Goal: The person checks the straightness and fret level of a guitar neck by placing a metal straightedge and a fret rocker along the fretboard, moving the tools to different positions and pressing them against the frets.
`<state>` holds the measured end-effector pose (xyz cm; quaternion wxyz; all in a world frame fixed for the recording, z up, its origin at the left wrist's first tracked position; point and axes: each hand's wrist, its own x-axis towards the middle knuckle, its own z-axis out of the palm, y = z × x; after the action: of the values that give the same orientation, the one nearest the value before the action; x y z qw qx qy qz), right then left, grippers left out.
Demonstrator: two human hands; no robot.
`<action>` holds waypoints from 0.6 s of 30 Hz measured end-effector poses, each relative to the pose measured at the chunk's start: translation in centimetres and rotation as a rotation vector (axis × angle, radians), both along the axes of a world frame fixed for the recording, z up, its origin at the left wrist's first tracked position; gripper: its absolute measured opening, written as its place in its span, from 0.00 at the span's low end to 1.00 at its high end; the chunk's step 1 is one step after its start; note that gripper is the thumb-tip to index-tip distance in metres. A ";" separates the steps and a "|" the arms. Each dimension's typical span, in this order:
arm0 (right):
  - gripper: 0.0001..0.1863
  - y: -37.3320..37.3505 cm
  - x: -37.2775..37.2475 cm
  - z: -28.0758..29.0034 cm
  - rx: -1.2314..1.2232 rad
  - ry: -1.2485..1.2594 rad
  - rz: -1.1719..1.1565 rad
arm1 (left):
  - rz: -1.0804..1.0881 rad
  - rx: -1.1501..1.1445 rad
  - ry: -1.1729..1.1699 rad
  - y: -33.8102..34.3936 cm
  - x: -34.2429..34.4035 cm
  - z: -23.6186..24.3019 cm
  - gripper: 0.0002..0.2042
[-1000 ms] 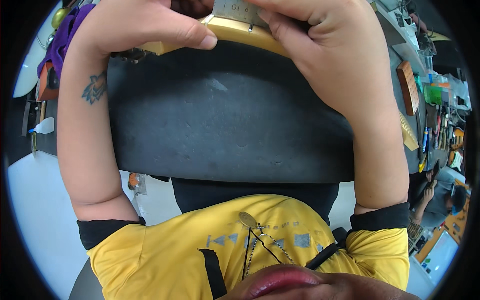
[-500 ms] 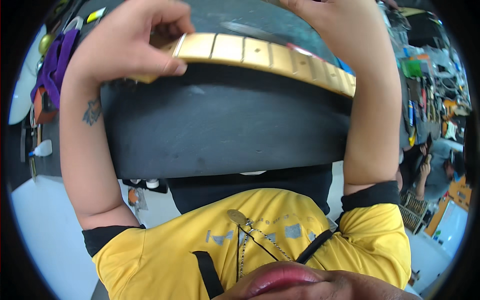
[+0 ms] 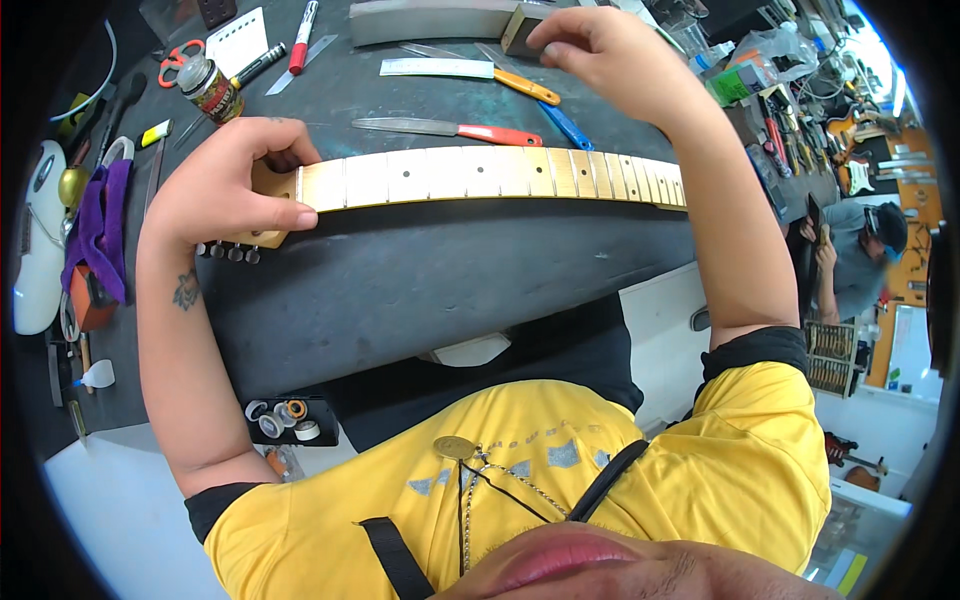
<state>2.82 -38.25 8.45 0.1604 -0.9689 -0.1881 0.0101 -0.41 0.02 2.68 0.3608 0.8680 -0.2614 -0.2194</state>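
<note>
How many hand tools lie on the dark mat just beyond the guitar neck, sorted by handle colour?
Red handle: 1, the flat blade nearest the guitar neck
Orange handle: 1
Blue handle: 1
Total: 3
The left hand grips the neck's headstock end; the right hand rests on a small block further back.

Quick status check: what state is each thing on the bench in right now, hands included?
Pale maple guitar neck: lying flat on the dark bench mat, fretboard up.
Left hand: gripping the neck's headstock end.
Right hand: closed on a small grey block.
Red-handled flat tool: lying loose beyond the neck.
Small round jar: lid on.
</note>
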 end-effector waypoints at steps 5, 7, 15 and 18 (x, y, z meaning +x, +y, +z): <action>0.11 -0.3 1.6 -4.1 -0.023 -0.264 0.239 | 0.028 -0.162 0.150 0.8 1.0 -0.3 0.24; 0.12 0.6 0.9 -4.5 -0.094 -0.110 0.307 | 0.048 -0.231 0.136 1.0 1.2 -0.8 0.24; 0.10 2.8 1.6 -4.0 -0.197 0.168 0.512 | 0.031 -0.307 0.152 1.0 1.5 -1.4 0.23; 0.08 2.2 1.8 -3.8 -0.307 0.077 0.520 | -0.020 -0.300 0.140 1.2 1.4 -1.0 0.27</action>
<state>4.64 -36.01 4.62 0.0110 -0.9001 -0.4198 0.1156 1.02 1.25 1.65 0.5015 0.7842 -0.2740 -0.2417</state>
